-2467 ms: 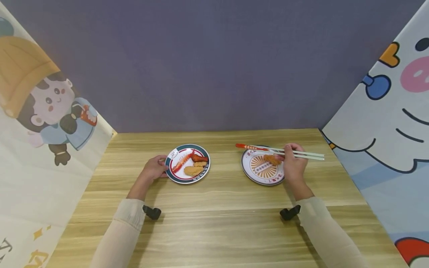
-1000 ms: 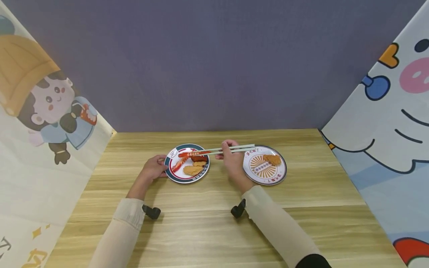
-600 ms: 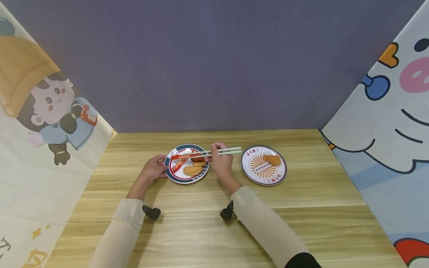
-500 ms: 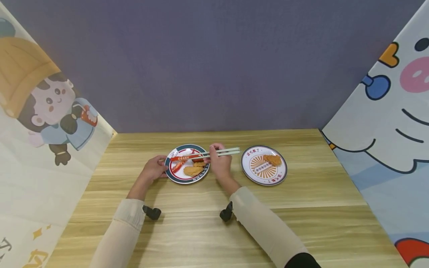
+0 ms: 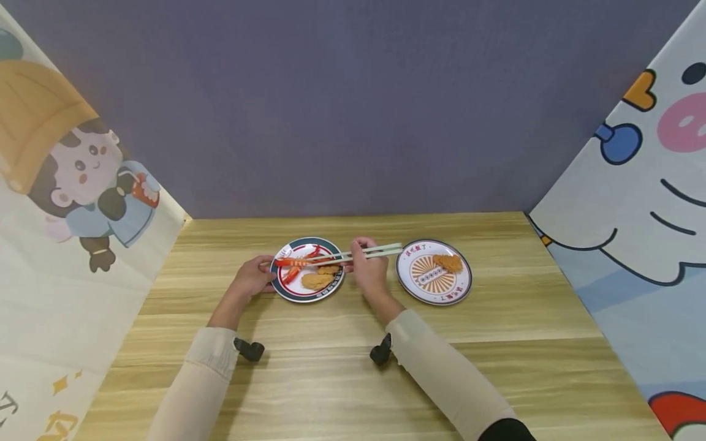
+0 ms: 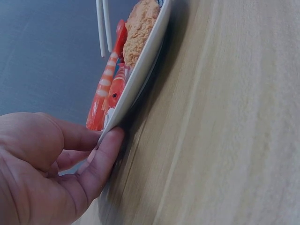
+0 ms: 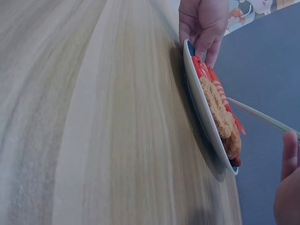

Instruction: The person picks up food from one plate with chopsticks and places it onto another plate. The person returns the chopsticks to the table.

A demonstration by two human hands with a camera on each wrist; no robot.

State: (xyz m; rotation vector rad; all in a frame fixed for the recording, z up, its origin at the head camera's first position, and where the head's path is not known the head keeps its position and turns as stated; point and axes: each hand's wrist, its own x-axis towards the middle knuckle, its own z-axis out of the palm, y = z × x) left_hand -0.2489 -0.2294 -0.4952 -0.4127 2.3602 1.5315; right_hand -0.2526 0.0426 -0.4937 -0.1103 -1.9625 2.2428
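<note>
My left hand (image 5: 254, 278) pinches the left rim of a green-and-red-edged plate (image 5: 302, 295), thumb on one face and fingers on the other. My right hand (image 5: 368, 274) grips a pair of pale chopsticks (image 5: 383, 250), slightly spread, reaching over that plate from its right. A red-and-white striped shrimp (image 5: 289, 262) lies across the plate's far left part, on top of a second shrimp (image 5: 290, 275). In the left wrist view the chopstick tips show just apart from the upper shrimp (image 6: 104, 91). Beside the shrimp are golden fried pieces (image 5: 317, 282) and a dark red-brown piece, partly hidden by the chopsticks.
To the right stands a second plate (image 5: 410, 269) with a sunburst print, bearing one breaded piece (image 5: 448, 263). A grey-purple wall (image 5: 353, 122) rises behind the wooden table (image 5: 331, 380); printed cartoon panels flank both sides.
My right hand has carried the shrimp leftward from above the sunburst plate to the other plate. There the chopsticks have spread and drawn slightly back right. My left hand has kept its place.
</note>
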